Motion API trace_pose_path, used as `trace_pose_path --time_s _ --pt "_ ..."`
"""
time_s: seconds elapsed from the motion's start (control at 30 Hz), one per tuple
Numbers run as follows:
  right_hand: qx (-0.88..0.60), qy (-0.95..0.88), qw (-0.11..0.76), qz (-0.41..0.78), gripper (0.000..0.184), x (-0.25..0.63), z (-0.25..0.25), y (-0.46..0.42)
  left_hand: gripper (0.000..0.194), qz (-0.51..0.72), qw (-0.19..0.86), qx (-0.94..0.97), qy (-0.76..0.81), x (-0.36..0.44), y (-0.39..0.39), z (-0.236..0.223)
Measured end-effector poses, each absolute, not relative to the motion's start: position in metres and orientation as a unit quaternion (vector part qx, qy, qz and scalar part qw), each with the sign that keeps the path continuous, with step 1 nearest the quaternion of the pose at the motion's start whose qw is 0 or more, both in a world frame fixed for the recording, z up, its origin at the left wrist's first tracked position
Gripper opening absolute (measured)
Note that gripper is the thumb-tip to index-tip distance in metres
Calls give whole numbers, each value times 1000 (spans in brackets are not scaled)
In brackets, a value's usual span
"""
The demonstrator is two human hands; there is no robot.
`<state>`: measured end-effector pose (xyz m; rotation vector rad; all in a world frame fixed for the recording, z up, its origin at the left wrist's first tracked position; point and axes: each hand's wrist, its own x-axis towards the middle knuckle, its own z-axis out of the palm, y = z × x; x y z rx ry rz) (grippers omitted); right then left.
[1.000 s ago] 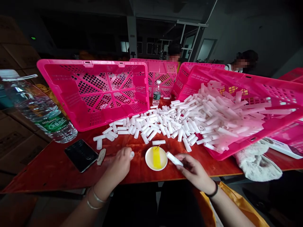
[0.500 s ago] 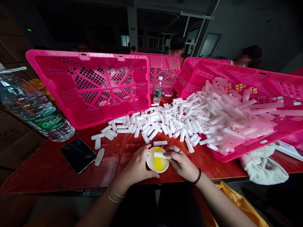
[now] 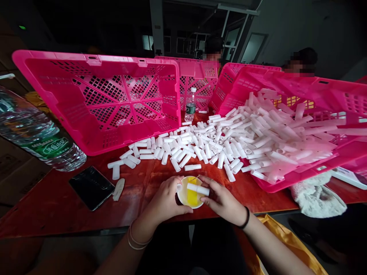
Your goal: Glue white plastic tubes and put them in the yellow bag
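Note:
A small white bowl (image 3: 183, 199) with a bright yellow patch (image 3: 192, 197) in it sits at the table's front edge. My left hand (image 3: 164, 199) curls round the bowl's left side, its thumb along the front, and grips a short white tube (image 3: 179, 187) whose open end faces me. Between the thumb and fingers of my right hand (image 3: 223, 199), another white tube (image 3: 197, 189) lies level above the bowl. It looks stepped, with a narrower left part. A thin stick (image 3: 194, 178) crosses the bowl's far rim. One loose tube (image 3: 193, 167) lies just beyond.
Loose white tubes (image 3: 206, 147) spread from a tipped pink crate (image 3: 298, 179) on the right. Another pink crate (image 3: 94, 147) stands on its side at the left. Nearby are a large bottle (image 3: 54, 147), a phone (image 3: 91, 188), a small bottle (image 3: 190, 107) and a white cloth (image 3: 308, 196).
My right hand has shifted slightly right and opened its grip pose, showing more of the tube, which now tilts down to the right. My left hand stays at the bowl.

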<state>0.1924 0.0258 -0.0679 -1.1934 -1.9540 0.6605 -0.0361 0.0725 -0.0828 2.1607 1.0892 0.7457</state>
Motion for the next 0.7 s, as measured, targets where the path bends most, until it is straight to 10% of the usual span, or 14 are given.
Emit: trace_pose_path --time_s 0.7 --pt "-450 -757 420 219 25 194 -73 23 91 280 285 824 401 -36 72 -82"
